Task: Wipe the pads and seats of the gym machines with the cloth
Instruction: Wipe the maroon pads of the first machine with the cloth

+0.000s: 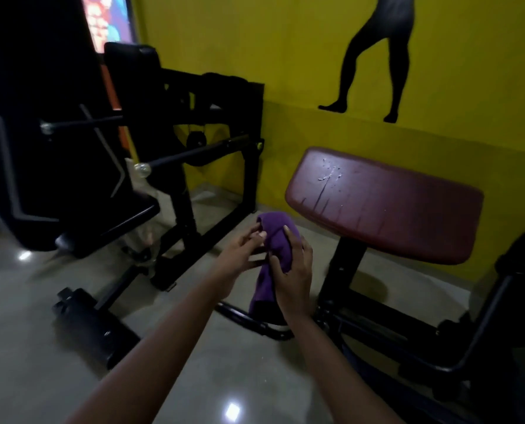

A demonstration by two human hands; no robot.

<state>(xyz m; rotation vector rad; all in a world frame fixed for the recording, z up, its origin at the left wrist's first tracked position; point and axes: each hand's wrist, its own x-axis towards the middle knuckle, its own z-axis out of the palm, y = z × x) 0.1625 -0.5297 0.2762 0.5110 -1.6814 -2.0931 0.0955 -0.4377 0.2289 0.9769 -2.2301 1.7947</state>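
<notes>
Both hands on the cloth [275,237], held mid-air, not touching any pad. The purple cloth is bunched into a long roll. Its long axis runs near-vertical, top end pointing up and slightly away from the person, bottom end hanging loose below the R fingers. Right hand [295,276] wraps the roll's mid section: fingers [275,263] curled round it, slightly spread, one digit laid up along the far side near the top. Left hand [240,252] comes in from the L side: fingertips [262,235] bunched together and pinching the upper edge of the fold. Can't tell where the L thumb sits, view is blurred. The maroon pad [392,209] lies just right of and above the R fingers, near but apart from the cloth. It is tilted, with scuffs and tears on the face, and stands on a black post [343,264]. The black machine [178,133] with its dark seat pad [123,215] is well left of the L fingers. Grey glossy floor [194,347] is under the hands, yellow wall [255,41] beyond the fingertips. A dark legs silhouette [377,56] is on the wall, up and right.
</notes>
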